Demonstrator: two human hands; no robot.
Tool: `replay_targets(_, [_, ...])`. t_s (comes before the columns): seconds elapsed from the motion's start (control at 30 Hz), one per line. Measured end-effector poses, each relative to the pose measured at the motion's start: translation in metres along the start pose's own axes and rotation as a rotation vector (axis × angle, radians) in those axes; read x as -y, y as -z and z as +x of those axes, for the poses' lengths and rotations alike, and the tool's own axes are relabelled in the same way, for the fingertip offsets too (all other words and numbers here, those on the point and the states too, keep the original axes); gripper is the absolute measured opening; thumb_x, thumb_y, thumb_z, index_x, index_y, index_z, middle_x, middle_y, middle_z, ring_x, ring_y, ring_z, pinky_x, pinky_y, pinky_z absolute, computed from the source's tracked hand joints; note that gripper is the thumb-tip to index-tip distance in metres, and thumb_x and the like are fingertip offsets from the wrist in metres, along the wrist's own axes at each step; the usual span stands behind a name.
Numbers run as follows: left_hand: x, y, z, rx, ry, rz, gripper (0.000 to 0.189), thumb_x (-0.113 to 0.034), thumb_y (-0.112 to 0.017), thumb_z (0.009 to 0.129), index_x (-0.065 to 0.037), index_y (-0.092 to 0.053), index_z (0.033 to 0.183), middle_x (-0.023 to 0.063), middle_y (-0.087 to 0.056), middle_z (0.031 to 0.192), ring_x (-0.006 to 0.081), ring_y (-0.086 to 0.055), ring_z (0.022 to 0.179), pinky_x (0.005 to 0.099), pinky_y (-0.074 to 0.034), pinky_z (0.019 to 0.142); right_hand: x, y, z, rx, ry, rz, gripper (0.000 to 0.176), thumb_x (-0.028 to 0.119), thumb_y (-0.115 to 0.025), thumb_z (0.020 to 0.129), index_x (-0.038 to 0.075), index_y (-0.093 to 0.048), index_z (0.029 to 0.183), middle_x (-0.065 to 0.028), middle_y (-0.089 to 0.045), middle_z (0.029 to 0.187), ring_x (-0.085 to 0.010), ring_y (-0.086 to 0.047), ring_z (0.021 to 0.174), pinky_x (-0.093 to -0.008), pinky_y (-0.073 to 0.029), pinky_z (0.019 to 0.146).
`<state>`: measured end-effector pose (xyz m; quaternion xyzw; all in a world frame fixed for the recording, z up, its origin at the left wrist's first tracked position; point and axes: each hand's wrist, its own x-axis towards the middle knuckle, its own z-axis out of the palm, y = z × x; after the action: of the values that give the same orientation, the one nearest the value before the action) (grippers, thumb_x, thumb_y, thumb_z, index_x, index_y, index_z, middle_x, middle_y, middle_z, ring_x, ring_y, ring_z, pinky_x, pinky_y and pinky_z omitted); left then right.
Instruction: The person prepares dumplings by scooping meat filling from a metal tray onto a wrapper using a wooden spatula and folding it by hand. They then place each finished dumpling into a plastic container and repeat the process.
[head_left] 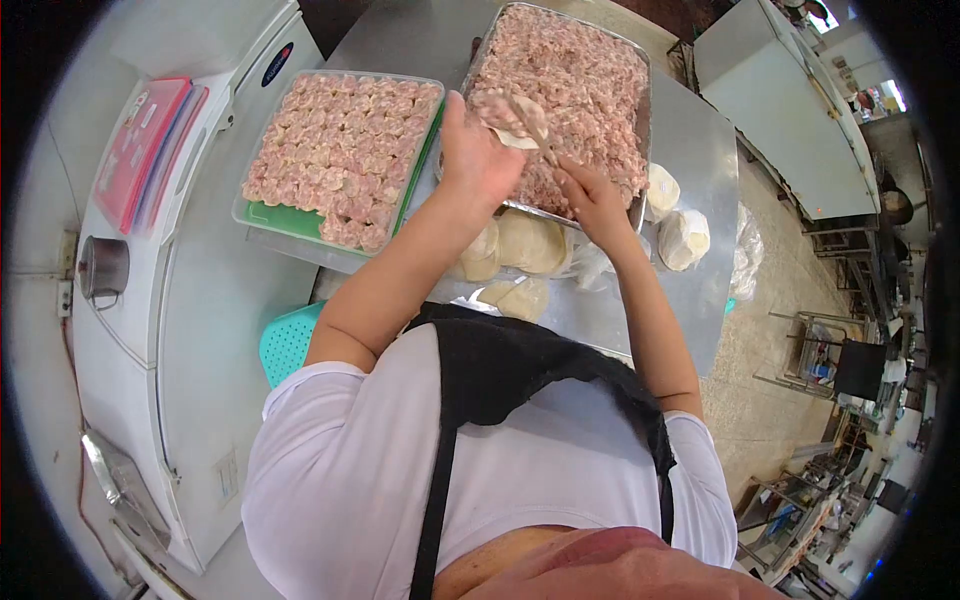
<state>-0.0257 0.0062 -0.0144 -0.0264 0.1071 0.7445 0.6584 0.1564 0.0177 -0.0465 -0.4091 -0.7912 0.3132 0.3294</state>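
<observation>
My left hand is palm up over the near left edge of a metal tray. On its fingers it holds a round, pale dumpling wrapper with pink minced meat on it. My right hand grips a thin, flat spreading stick, whose far end touches the meat on the wrapper. The metal tray is heaped with minced meat filling. Left of it stands a clear plastic tray with a green base, holding closely packed rows of filled dumplings.
Stacks of round wrappers and pale bagged wrappers lie on the steel table. A turquoise basket is below the left edge. A white freezer stands at left, carrying a metal pot.
</observation>
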Motion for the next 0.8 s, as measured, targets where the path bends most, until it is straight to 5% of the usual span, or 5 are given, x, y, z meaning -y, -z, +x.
replay_targets(0.07, [-0.004, -0.005, -0.001, -0.034, -0.01, 0.063, 0.07, -0.057, -0.032, 0.095, 0.005, -0.043, 0.125, 0.0212, -0.049, 0.128, 0.0356, -0.044, 0.123, 0.0506, -0.031, 0.108, -0.004, 0.02, -0.009, 0.044, 0.016, -0.09, 0.033, 0.019, -0.058, 0.093, 0.001, -0.06, 0.12, -0.0088, -0.061, 0.074, -0.0188, -0.058, 0.07, -0.0315, -0.047, 0.067])
replay_targets(0.17, [-0.003, 0.016, 0.017, -0.022, -0.072, 0.222, 0.067, -0.055, -0.034, 0.095, 0.003, -0.046, 0.126, 0.0194, -0.05, 0.13, 0.0343, -0.045, 0.123, 0.0515, -0.031, 0.106, 0.028, 0.059, -0.015, 0.201, -0.077, -0.358, 0.03, 0.02, -0.06, 0.09, 0.005, -0.063, 0.116, -0.0168, -0.066, 0.091, -0.0298, -0.064, 0.082, -0.0355, -0.049, 0.073])
replay_targets(0.37, [0.024, 0.012, 0.011, 0.072, -0.079, 0.252, 0.043, -0.032, -0.043, 0.096, 0.002, -0.05, 0.122, 0.0177, -0.054, 0.125, 0.0312, -0.051, 0.116, 0.0499, -0.037, 0.103, -0.003, 0.046, -0.009, -0.07, 0.176, -0.416, 0.023, 0.026, -0.059, 0.089, 0.011, -0.066, 0.106, -0.0134, -0.066, 0.083, -0.0339, -0.063, 0.075, -0.0433, -0.049, 0.065])
replay_targets(0.57, [0.039, 0.034, 0.013, -0.022, -0.02, 0.299, 0.027, -0.009, -0.049, 0.089, 0.002, -0.053, 0.114, 0.0148, -0.06, 0.111, 0.0283, -0.057, 0.107, 0.0453, -0.044, 0.097, -0.044, 0.038, -0.02, -0.116, 0.125, -0.596, 0.021, 0.026, -0.058, 0.089, 0.013, -0.065, 0.104, -0.0129, -0.066, 0.082, -0.0338, -0.063, 0.075, -0.0454, -0.049, 0.063])
replay_targets(0.8, [0.046, 0.023, 0.0, 0.013, -0.103, 0.299, 0.046, -0.031, -0.045, 0.096, -0.004, -0.041, 0.133, 0.0192, -0.049, 0.132, 0.0347, -0.047, 0.122, 0.0528, -0.039, 0.101, -0.012, 0.088, -0.029, 0.165, -0.065, -0.521, 0.02, 0.022, -0.053, 0.091, 0.009, -0.063, 0.102, -0.0171, -0.065, 0.093, -0.0374, -0.062, 0.08, -0.0479, -0.049, 0.069])
